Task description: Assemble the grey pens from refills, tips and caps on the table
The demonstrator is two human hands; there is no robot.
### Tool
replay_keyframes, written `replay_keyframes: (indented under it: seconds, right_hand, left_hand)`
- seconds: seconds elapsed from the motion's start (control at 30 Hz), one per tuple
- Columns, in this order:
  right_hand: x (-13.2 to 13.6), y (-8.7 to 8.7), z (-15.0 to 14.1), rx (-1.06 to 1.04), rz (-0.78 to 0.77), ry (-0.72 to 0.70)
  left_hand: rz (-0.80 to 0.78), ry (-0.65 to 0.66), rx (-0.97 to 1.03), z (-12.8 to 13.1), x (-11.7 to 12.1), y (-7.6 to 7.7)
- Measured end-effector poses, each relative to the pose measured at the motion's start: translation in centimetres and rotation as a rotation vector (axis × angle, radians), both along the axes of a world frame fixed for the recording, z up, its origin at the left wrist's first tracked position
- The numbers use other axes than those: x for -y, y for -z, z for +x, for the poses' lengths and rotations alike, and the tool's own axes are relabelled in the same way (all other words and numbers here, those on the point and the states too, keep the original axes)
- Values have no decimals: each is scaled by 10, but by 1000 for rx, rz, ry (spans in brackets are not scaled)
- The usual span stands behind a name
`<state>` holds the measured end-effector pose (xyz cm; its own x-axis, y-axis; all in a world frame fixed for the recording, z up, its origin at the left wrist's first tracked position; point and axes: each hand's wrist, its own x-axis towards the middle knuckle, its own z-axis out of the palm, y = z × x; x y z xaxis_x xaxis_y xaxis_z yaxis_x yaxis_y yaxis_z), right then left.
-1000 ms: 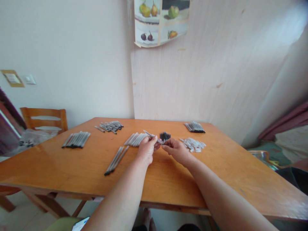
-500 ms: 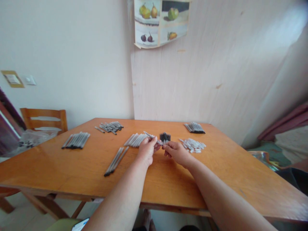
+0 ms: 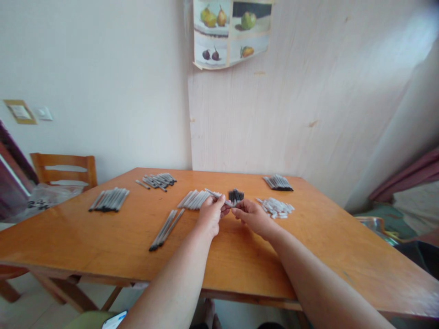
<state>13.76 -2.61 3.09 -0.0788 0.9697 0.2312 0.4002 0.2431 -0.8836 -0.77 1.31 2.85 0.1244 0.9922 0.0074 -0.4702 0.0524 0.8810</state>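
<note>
Evidently, your left hand [image 3: 210, 214] is holding a pen barrel [image 3: 213, 193] above the central tabletop [image 3: 240, 260], your right hand [image 3: 253, 216] pinching narrowly at its right end; probably light, stiff and slick, it's inviting mid-length gripping.

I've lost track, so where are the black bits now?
In the head view, the black bits lie on the table, just beyond the right hand, between the white tubes on the left and the white bits on the right.
</note>
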Motion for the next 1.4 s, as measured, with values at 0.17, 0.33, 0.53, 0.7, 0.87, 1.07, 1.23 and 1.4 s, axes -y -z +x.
replay_keyframes:
  seconds: [0.17,0.33,0.53,0.7,0.87,1.07,1.23,1.4]
  right_hand:
    - [1,0,0,2,-32,-32]
    - [1,-1,1,11,3,16]
    - [-1,1,2,17,-15,4]
    - [-5,4,6,105,82,58]
    - [-6,4,10,160,92,61]
    - [-4,-2,19,211,48,7]
    - [0,-10,31,213,4,9]
    - [-12,-10,63,373,114,415]
  left_hand:
    - [-9,-10,0,1,-1,1]
    - [-14,-16,6,1,0,1]
    - [-21,-25,-18,2,1,0]
    - [-45,-35,-19,2,-2,3]
    - [-69,-62,-26,1,-6,7]
    - [-72,-103,-1,-1,-7,7]
    - [-92,-118,47,-4,-7,6]
    - [-101,-129,72,-4,-7,5]
